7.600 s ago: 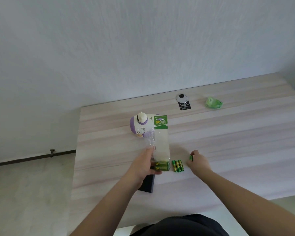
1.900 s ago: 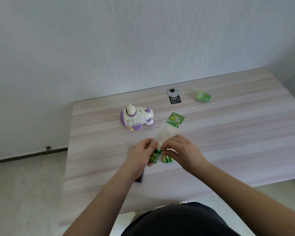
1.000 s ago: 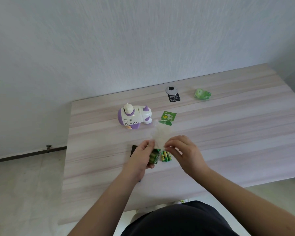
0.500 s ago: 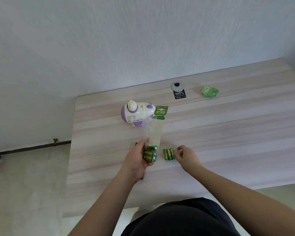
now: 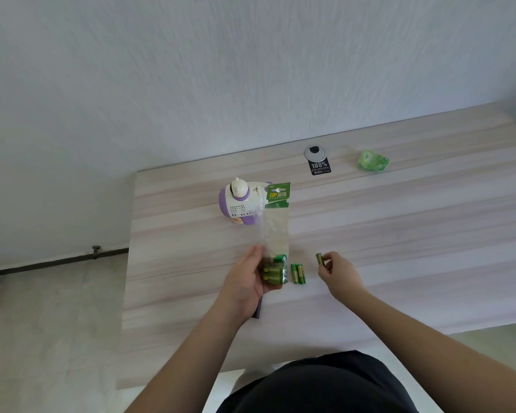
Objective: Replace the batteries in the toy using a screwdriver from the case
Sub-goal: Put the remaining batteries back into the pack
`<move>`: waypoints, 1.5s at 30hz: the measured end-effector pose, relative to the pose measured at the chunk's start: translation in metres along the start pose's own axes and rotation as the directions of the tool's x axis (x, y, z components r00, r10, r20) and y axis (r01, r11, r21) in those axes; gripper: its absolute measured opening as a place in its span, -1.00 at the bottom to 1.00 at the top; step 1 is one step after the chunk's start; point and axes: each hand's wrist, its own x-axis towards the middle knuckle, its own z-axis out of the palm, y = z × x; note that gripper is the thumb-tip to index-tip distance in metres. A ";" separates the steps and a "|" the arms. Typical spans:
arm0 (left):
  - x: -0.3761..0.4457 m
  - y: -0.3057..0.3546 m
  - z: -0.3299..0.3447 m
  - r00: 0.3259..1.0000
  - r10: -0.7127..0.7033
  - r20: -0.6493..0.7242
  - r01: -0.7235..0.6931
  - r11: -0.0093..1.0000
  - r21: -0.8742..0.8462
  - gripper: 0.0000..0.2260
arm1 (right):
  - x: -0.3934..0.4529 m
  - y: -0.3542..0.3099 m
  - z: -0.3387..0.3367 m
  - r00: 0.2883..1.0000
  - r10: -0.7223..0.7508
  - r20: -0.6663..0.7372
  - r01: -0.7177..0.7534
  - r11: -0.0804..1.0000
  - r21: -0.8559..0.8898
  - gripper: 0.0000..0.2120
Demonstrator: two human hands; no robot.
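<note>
Left hand grips the lower end of a clear plastic battery pack w/ green card header, fingers curled round the bottom where several green batteries sit bunched inside. Pack stands up off the light wood-grain table, long axis running away from the person toward the wall, header end overlapping the toy in view.

Right hand pinches 1 small green battery between thumb & fingertips, just above the table or touching it; cannot tell which. 2 loose green batteries lie side by side on the table between the 2 hands, long axes pointing away from the person, nearer the pack than the right hand.

White-and-purple plastic toy sits on the table straight ahead, well beyond both hands, left hand nearer. Its battery door isn't visible from here. A dark flat object, prob. the screwdriver case, lies mostly hidden under the left wrist.
</note>
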 end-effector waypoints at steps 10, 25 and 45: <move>-0.001 0.006 -0.008 0.996 0.038 0.081 -0.046 0.993 0.105 -0.78 | -0.091 -0.101 -0.065 0.919 -0.316 -0.238 0.388 0.837 0.387 -0.75; -0.003 0.014 -0.008 0.986 0.116 0.115 -0.135 0.977 0.164 -0.78 | -0.093 -0.113 -0.045 0.873 -0.383 -0.301 0.418 0.907 0.058 -0.80; -0.005 -0.001 -0.004 0.988 0.114 0.103 -0.130 0.977 0.169 -0.75 | -0.086 -0.105 -0.069 0.945 -0.263 -0.195 0.320 0.871 0.373 -0.82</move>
